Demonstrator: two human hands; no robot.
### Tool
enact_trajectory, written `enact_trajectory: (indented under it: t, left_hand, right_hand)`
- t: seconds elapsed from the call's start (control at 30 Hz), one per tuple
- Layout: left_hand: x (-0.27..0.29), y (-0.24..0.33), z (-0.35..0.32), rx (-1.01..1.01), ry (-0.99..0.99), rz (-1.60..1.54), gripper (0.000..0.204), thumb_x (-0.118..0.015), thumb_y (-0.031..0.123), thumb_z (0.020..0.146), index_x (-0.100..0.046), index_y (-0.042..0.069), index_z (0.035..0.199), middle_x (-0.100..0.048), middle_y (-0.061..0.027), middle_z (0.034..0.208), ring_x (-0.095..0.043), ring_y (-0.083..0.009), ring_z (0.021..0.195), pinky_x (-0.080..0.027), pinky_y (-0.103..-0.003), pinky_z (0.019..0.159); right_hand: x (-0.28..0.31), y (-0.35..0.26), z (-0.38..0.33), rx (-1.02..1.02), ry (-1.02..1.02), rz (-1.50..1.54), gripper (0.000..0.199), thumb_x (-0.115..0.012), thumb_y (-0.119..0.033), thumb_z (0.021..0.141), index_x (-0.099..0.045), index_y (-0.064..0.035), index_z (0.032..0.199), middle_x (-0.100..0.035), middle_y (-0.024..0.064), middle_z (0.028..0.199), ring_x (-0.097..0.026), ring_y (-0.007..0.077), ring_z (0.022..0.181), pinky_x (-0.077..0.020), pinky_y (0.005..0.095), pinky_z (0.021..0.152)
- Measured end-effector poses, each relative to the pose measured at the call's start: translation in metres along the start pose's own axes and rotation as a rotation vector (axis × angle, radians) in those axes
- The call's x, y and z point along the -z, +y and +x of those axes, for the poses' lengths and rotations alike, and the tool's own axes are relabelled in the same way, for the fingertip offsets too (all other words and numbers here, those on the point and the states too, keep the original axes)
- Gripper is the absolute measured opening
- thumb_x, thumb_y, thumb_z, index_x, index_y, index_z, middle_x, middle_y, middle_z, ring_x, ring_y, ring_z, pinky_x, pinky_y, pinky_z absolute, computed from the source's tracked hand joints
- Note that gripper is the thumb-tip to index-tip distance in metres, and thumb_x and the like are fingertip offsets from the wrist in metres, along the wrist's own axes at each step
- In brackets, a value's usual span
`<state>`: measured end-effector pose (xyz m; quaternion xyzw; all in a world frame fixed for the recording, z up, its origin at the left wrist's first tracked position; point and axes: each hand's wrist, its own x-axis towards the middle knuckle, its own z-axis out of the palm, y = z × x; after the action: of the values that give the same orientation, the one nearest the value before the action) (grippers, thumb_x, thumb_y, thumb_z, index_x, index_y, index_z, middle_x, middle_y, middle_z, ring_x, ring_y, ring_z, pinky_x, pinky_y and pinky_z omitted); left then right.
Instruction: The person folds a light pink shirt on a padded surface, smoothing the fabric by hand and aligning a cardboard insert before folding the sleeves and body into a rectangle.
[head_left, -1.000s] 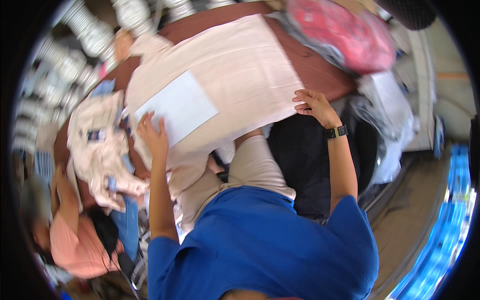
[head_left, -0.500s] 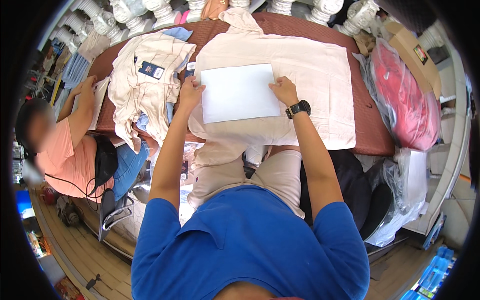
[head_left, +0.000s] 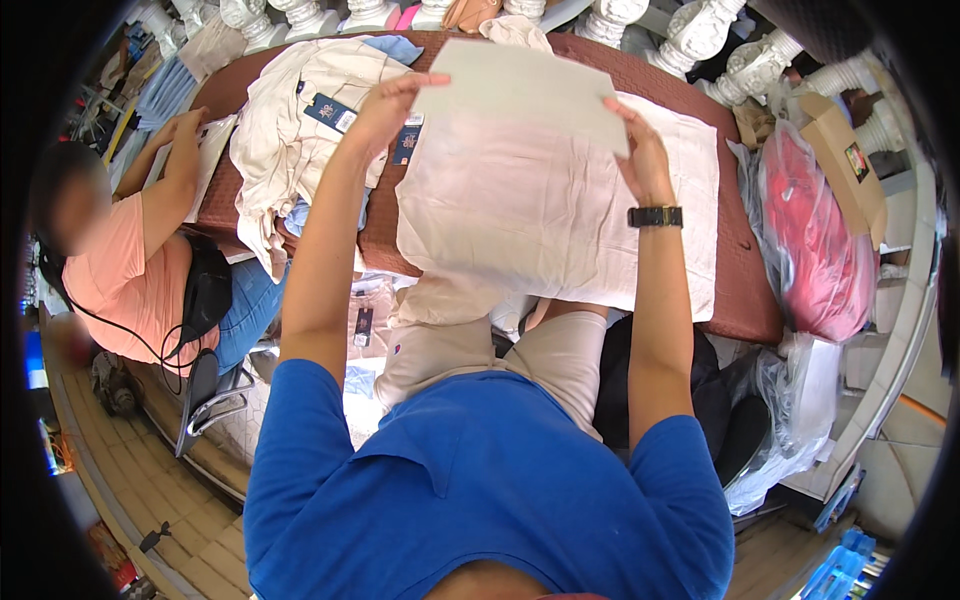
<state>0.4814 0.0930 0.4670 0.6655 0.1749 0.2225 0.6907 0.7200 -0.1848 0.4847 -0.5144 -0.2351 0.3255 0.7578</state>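
Note:
A pale grey rectangular board (head_left: 520,90) is held up above a light pink garment (head_left: 540,215) that is spread on the brown table (head_left: 745,290). My left hand (head_left: 385,105) grips the board's left edge. My right hand (head_left: 645,160), with a black watch on the wrist, grips its right edge. The garment's lower part hangs over the table's near edge, toward my lap.
A pile of cream garments with dark tags (head_left: 295,120) lies on the table's left part. A person in an orange top (head_left: 120,270) sits at the left end on a chair. A red bag in clear plastic (head_left: 815,230) and a cardboard box (head_left: 845,160) stand at right.
The board lay flat on the pink garment under both hands; now both hands have lifted it off the cloth and away from me.

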Motion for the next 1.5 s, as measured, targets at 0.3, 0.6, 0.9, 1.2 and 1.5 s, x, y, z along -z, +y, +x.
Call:
enact_trajectory:
  t: [0.3, 0.6, 0.9, 1.2, 1.5]
  left_hand:
    - [0.013, -0.103, -0.034, 0.234, 0.011, 0.422, 0.034, -0.057, 0.005, 0.091, -0.067, 0.005, 0.124, -0.069, -0.0087, 0.113, -0.061, -0.0133, 0.086, -0.050, -0.027, 0.080]
    - [0.012, -0.120, -0.043, -0.055, 0.137, 0.772, 0.037, -0.070, -0.001, 0.081, -0.070, 0.010, 0.116, -0.066, -0.0109, 0.098, -0.063, -0.0202, 0.080, -0.053, -0.031, 0.074]
    - [0.011, -0.122, -0.040, -0.121, 0.163, 0.765, 0.039, -0.076, 0.001, 0.076, -0.071, 0.010, 0.114, -0.061, -0.0114, 0.095, -0.063, -0.0240, 0.085, -0.054, -0.034, 0.076]
    - [0.014, -0.121, -0.041, -0.081, 0.146, 0.773, 0.041, -0.077, 0.001, 0.075, -0.072, 0.011, 0.115, -0.060, -0.0106, 0.095, -0.062, -0.0236, 0.086, -0.053, -0.034, 0.077]
    - [0.020, -0.125, -0.039, -0.110, 0.145, 0.777, 0.041, -0.079, 0.002, 0.072, -0.074, 0.012, 0.111, -0.063, -0.0152, 0.095, -0.063, -0.0288, 0.082, -0.053, -0.038, 0.078]
  right_hand:
    - [0.034, 0.121, -0.016, 0.026, 0.006, -0.513, 0.040, -0.064, 0.000, 0.084, -0.066, -0.0021, 0.124, -0.065, 0.0038, 0.118, -0.056, 0.0083, 0.076, -0.0488, 0.0240, 0.073]
    - [0.024, 0.143, -0.024, 0.222, 0.071, -1.081, 0.041, -0.071, -0.004, 0.076, -0.070, -0.0028, 0.116, -0.057, 0.0146, 0.089, -0.060, 0.0254, 0.078, -0.0517, 0.0349, 0.076]
    - [0.028, 0.140, -0.030, 0.181, 0.044, -1.127, 0.044, -0.073, -0.008, 0.076, -0.069, -0.0070, 0.120, -0.055, 0.0175, 0.100, -0.058, 0.0291, 0.086, -0.0511, 0.0374, 0.083]
    - [0.026, 0.135, -0.033, 0.142, 0.003, -1.123, 0.045, -0.076, -0.013, 0.077, -0.069, -0.0086, 0.121, -0.054, 0.0161, 0.098, -0.058, 0.0257, 0.082, -0.0516, 0.0362, 0.082]
    - [0.027, 0.136, -0.035, 0.103, -0.018, -1.093, 0.047, -0.079, -0.012, 0.075, -0.070, -0.0104, 0.120, -0.054, 0.0165, 0.098, -0.058, 0.0267, 0.089, -0.0515, 0.0359, 0.084]
